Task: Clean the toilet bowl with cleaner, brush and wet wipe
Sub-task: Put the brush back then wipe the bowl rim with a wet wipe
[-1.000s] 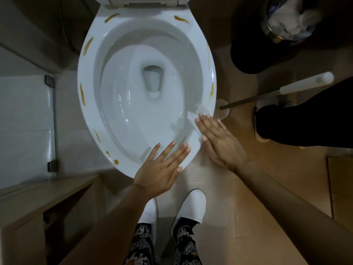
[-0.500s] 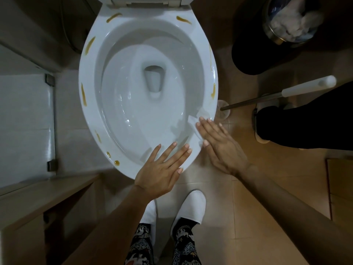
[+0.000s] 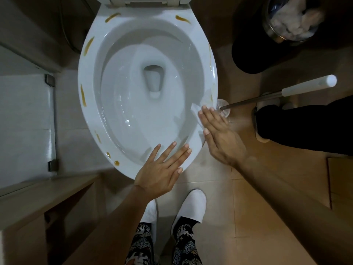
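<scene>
Brown tile floor (image 3: 248, 217) all round white toilet bowl (image 3: 91, 119). Wood shelf (image 3: 38, 197) left of bowl, bin (image 3: 290, 20) and brush (image 3: 277, 94) on its right. Bowl rim has yellow-brown streaks (image 3: 83, 95). Our left hand (image 3: 162, 169) lies flat, fingers straight, on near rim. Our right hand (image 3: 219, 134), fingers straight, presses wet wipe (image 3: 196, 111) on right rim.
</scene>
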A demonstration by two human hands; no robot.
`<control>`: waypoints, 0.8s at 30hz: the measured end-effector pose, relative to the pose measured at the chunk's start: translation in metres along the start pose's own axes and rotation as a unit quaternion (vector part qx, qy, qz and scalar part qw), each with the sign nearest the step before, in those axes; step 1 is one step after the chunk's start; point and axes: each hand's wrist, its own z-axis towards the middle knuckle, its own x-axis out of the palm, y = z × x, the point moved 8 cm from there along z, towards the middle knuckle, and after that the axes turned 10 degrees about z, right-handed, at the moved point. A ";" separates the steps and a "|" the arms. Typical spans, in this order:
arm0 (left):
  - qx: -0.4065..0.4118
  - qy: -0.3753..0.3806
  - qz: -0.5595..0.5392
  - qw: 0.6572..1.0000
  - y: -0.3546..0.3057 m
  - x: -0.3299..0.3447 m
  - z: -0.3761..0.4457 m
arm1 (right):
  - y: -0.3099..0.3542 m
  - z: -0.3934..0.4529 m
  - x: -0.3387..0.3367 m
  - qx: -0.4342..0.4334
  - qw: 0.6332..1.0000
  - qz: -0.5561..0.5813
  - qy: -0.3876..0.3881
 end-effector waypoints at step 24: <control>0.011 -0.013 -0.022 1.000 -0.003 -0.005 0.002 | -0.025 0.035 -0.022 0.012 1.000 -0.005 0.003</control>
